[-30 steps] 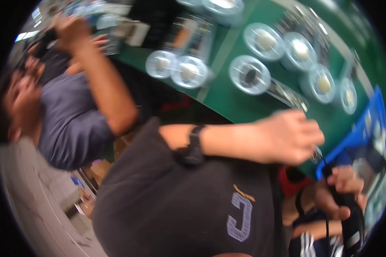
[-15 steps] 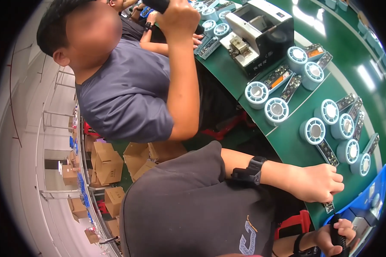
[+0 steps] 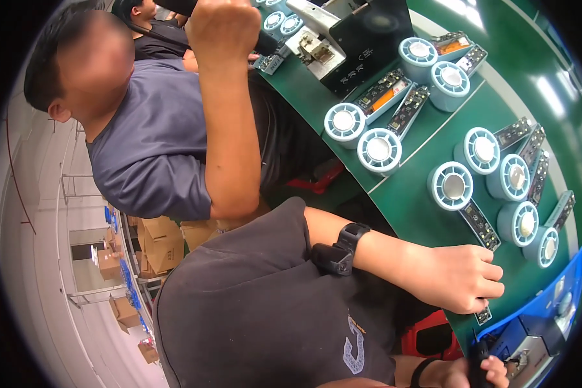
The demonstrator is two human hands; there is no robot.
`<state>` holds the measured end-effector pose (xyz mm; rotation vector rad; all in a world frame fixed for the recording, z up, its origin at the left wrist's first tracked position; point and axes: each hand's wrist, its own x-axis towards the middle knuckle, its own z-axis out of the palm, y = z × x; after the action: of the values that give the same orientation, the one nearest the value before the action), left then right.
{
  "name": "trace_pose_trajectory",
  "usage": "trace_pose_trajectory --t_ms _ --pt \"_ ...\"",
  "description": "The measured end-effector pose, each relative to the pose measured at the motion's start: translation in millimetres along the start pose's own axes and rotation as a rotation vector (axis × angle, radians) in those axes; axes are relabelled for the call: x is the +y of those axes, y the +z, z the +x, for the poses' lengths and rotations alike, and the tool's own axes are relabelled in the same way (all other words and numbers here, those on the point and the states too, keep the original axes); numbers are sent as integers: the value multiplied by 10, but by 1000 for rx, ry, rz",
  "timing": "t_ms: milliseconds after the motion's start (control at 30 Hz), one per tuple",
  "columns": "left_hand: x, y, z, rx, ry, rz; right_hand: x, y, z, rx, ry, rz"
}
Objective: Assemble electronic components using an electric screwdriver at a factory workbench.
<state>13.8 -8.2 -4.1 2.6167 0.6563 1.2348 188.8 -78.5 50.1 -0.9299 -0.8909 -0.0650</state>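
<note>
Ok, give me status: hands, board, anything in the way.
Left hand closed over circuit board, one end showing. Right hand gripping black tool. Blue bin close beside tool.

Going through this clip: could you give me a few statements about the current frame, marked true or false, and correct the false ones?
1. The right hand holds a black tool. True.
2. The left hand holds that same tool. False: its fingers are at a small circuit board.
3. A black band is on the left forearm, near the wrist. True.
4. The bin is red. False: the bin is blue.
5. The black machine stands on the floor. False: it stands on the green table.
</note>
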Motion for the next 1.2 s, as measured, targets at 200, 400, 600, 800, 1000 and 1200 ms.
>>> trace_pose_trajectory --t_ms 200,400,600,800,1000,1200 --pt "-77 -105 68 -32 27 -87 65 147 -151 -205 -260 19" --pt "-91 -138 29 -30 61 -103 -236 96 -46 -597 -313 -108" --pt "-56 -88 35 -51 23 -60 104 15 52 -443 -561 -356" --pt "-20 -93 57 -39 -9 -86 192 5 -50 -276 -210 -312" --pt "-58 -186 87 -38 -95 -137 170 -159 -154 -250 84 -170" --pt "2 -231 178 -109 -117 -167 250 -142 -176 -343 92 171"
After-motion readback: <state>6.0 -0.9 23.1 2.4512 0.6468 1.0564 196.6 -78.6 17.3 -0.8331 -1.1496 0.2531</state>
